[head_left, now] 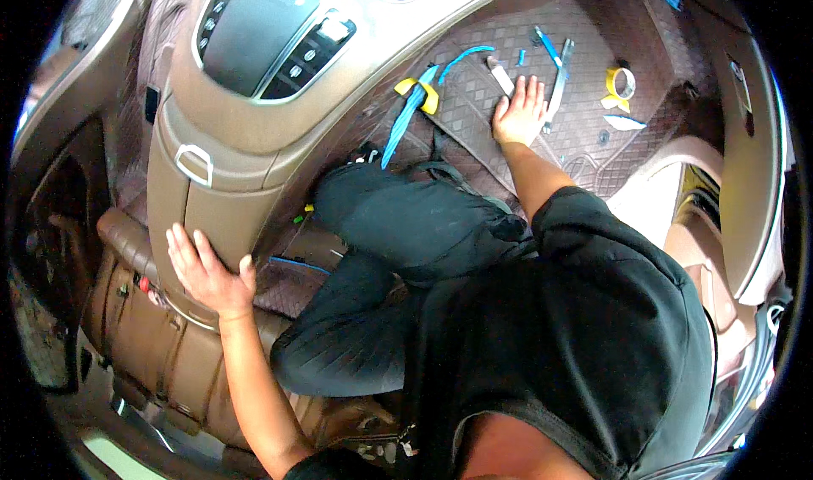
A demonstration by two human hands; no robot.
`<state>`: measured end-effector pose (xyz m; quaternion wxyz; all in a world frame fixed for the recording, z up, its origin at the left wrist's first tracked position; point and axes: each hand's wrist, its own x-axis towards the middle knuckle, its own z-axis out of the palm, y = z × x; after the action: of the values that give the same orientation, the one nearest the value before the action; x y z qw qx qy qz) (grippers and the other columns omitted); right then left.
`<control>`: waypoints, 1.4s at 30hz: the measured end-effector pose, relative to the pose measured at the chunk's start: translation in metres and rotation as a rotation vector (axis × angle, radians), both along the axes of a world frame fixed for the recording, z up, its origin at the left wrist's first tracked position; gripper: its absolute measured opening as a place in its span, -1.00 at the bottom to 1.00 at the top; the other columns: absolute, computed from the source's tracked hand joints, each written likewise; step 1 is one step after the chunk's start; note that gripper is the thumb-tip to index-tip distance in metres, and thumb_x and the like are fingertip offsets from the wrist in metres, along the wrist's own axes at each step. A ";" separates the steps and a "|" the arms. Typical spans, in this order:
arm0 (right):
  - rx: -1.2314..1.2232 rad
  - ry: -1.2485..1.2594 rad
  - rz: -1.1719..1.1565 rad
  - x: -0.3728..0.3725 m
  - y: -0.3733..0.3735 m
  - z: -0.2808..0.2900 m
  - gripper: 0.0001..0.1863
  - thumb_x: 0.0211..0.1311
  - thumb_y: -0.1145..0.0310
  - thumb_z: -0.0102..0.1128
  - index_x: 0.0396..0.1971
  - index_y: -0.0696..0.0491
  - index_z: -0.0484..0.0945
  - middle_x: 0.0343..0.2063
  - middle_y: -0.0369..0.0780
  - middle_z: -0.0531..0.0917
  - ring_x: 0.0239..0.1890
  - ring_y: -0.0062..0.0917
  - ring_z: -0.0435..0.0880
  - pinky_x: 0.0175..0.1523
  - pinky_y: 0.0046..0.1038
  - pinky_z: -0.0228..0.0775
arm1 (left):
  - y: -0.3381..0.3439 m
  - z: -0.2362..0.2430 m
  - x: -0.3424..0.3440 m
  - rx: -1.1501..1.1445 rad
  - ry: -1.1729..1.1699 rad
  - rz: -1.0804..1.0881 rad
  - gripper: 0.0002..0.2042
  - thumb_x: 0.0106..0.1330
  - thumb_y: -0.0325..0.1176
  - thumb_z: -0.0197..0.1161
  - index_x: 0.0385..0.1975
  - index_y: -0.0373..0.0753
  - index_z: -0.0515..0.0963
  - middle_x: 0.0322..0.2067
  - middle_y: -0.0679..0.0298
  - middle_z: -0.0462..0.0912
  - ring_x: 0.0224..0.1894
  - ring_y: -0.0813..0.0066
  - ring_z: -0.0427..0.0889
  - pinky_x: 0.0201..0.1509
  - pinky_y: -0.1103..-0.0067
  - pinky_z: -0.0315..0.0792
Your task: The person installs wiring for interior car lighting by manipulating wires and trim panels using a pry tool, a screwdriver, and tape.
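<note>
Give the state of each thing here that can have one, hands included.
Left hand: open, palm down on the armrest lid
Armrest lid: closed
Right hand: open, palm down on the floor mat
Yellow tape roll: a strip seemingly loose

Bright, pale light nearly bleaches the door sill (650, 196) on the right and leaves a sheen on the console (246, 133), while the floor mat (584, 116) dims toward its far side and fisheye distortion bends edges into black corners.

Quilted floor mat (474, 99): yellow tape roll (611, 83), grey tool (558, 88), blue strip (464, 54).
</note>
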<state>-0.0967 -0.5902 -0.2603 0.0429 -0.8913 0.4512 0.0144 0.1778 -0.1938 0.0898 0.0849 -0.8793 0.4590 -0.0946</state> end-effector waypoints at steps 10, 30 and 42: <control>0.035 -0.087 -0.006 0.003 -0.003 -0.001 -0.33 0.23 0.09 0.08 0.35 -0.05 0.31 0.43 -0.14 0.20 0.50 -0.22 0.06 0.49 -0.02 -0.15 | 0.001 0.007 -0.002 0.039 0.058 0.027 -0.27 0.47 0.22 -0.18 0.45 -0.22 0.09 0.39 -0.17 0.16 0.39 -0.24 0.22 0.41 0.00 0.14; 0.071 -0.134 -0.063 0.001 -0.008 0.003 -0.35 0.18 0.14 0.11 0.33 -0.10 0.34 0.40 -0.19 0.27 0.47 -0.26 0.14 0.47 -0.06 -0.06 | 0.006 0.007 0.001 0.068 0.180 0.014 -0.21 0.45 0.24 -0.18 0.48 -0.25 0.00 0.42 -0.24 0.01 0.44 -0.29 0.06 0.42 -0.13 0.00; 0.041 -0.245 -0.080 -0.021 -0.002 0.016 -0.36 0.07 0.20 0.19 0.23 -0.01 0.45 0.33 -0.17 0.38 0.44 -0.24 0.22 0.46 -0.07 0.02 | 0.007 0.005 -0.002 0.113 0.106 -0.048 -0.18 0.47 0.25 -0.25 0.42 -0.43 0.04 0.42 -0.24 0.04 0.43 -0.28 0.07 0.47 0.01 0.02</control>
<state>-0.1175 -0.5925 -0.2441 0.1164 -0.8666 0.4773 -0.0870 0.1758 -0.1871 0.0949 0.1077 -0.8656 0.4885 -0.0238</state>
